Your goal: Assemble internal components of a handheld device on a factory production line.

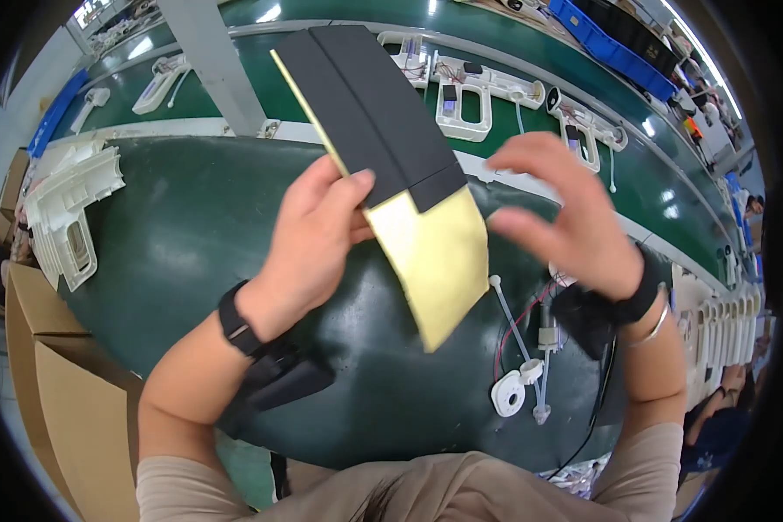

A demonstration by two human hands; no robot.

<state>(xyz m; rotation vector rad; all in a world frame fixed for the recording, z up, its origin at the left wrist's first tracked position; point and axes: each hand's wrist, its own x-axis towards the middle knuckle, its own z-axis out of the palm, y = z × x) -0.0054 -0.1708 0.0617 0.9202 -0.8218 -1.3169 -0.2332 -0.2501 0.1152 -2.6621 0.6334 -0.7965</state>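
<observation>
A sheet of black foam-like strips (365, 104) on pale yellow backing paper (439, 261) is tilted in the air over the table. My left hand (313, 235) grips its left edge, the thumb on the black face and the fingers behind. The lower part of the backing is bare and comes to a point. To the right of the sheet my right hand (565, 209) is raised with thumb and fingers apart, holding nothing. Below it on the table lie a white round part (508, 394), a clear tube (509, 317) and thin red wire.
White plastic housing shells (70, 209) stand at the table's left, beside a cardboard box (83, 409). Beyond the dark green table (174, 244), white gun-shaped housings (465, 109) sit on a green conveyor near a grey post (213, 65). A blue crate (600, 43) is far right.
</observation>
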